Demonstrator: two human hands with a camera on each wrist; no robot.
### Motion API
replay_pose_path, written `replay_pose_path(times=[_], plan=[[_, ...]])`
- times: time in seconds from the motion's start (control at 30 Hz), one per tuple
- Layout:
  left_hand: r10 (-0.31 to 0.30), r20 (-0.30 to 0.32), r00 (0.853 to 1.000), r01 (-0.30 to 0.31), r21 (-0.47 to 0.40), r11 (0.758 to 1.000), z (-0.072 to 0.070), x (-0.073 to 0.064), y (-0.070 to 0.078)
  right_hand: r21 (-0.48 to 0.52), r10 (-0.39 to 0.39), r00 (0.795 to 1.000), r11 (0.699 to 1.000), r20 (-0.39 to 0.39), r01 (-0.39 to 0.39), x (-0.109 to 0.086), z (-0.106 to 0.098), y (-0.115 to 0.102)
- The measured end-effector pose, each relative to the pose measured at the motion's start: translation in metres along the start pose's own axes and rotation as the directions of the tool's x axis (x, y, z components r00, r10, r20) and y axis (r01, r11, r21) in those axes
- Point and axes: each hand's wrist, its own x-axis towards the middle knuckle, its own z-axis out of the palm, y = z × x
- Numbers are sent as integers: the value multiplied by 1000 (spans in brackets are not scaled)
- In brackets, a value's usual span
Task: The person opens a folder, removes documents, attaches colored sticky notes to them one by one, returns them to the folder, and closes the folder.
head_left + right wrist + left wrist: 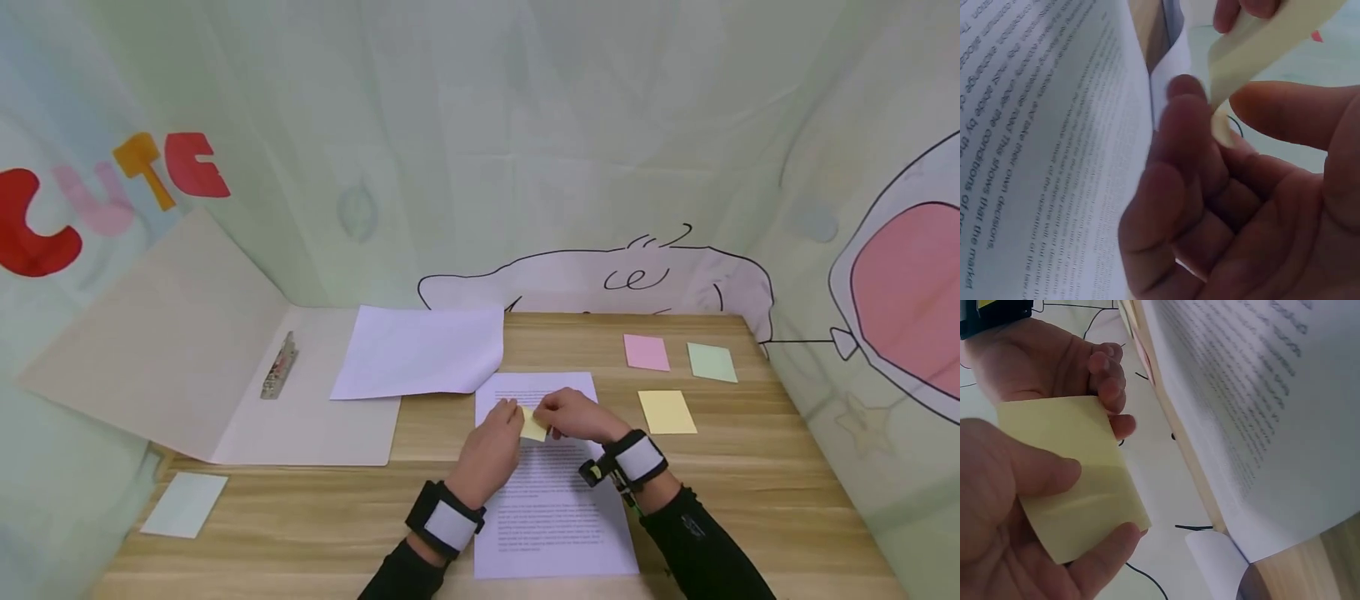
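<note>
Over the upper part of a printed sheet (555, 517), both hands hold a small yellow sticky note (533, 427). My left hand (489, 454) grips it with the thumb on its face and the fingers behind, as the left wrist view shows. My right hand (581, 417) pinches its other side between thumb and fingers. In the right wrist view the note (1266, 53) bends into a curve close to the right thumb. The printed sheet lies flat on the wooden table, its lines of text running below the hands.
An open folder (322, 437) with a metal clip (279, 367) stands at the left, and a white sheet (427, 350) overlaps it. Pink (647, 352), green (712, 362) and yellow (667, 412) sticky notes lie at the right. A pale paper square (183, 504) lies front left.
</note>
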Motion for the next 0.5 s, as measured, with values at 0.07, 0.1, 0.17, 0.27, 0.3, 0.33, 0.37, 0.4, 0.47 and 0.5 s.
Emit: replay_pose_path(times=[0.07, 0.1, 0.17, 0.27, 0.3, 0.33, 0.37, 0.4, 0.47, 0.5], plan=[[6, 0, 1000, -6, 16, 1000, 3, 1, -2, -9, -16, 1000, 1000, 0, 16, 4, 2, 2], [11, -3, 1000, -11, 26, 1000, 5, 1, -3, -15, -24, 1000, 1000, -3, 24, 6, 2, 3], [22, -14, 1000, -21, 36, 999, 9, 2, -6, -30, -37, 999, 999, -15, 36, 10, 4, 4], [41, -36, 999, -39, 47, 998, 14, 4, -11, -84, -63, 997, 995, -40, 59, 16, 5, 7], [45, -41, 998, -43, 49, 998, 15, 4, -13, -105, -73, 996, 992, -49, 67, 18, 5, 7], [50, -46, 998, -48, 51, 998, 16, 4, -15, -124, -79, 995, 990, -55, 72, 20, 5, 8], [51, -45, 998, -49, 51, 997, 17, 4, -16, -144, -87, 994, 987, -62, 78, 22, 5, 8], [55, -44, 998, -52, 56, 997, 17, 4, -17, -165, -99, 993, 982, -68, 87, 23, 5, 8], [51, -25, 998, -50, 58, 997, 18, 3, -18, -196, -108, 991, 976, -77, 91, 26, 5, 9], [47, -13, 999, -47, 55, 997, 18, 3, -19, -204, -108, 991, 975, -78, 91, 27, 5, 9]])
